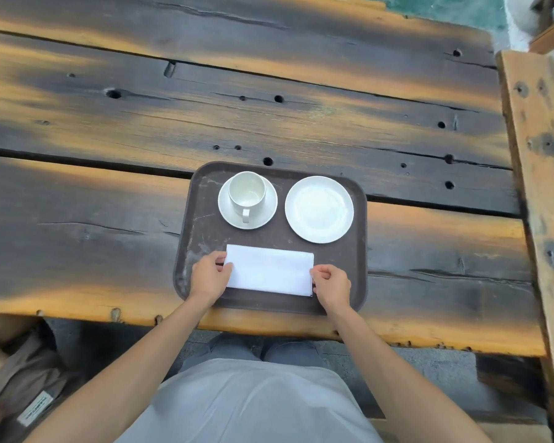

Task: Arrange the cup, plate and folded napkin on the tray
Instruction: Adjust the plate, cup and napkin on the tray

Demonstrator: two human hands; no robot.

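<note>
A dark brown tray [202, 199] lies near the table's front edge. On its far left stands an empty white cup [247, 190] on a saucer [229, 209], handle toward me. A white plate [319, 209] sits at the tray's far right. A folded white napkin [269, 270] lies flat across the tray's near half. My left hand [209, 276] pinches the napkin's left end, and my right hand [330, 284] pinches its right end.
The tray rests on a dark, weathered plank table [109, 193] with holes and cracks. A wooden bench or beam [541, 174] runs along the right side. A bag [29, 391] lies on the floor at lower left.
</note>
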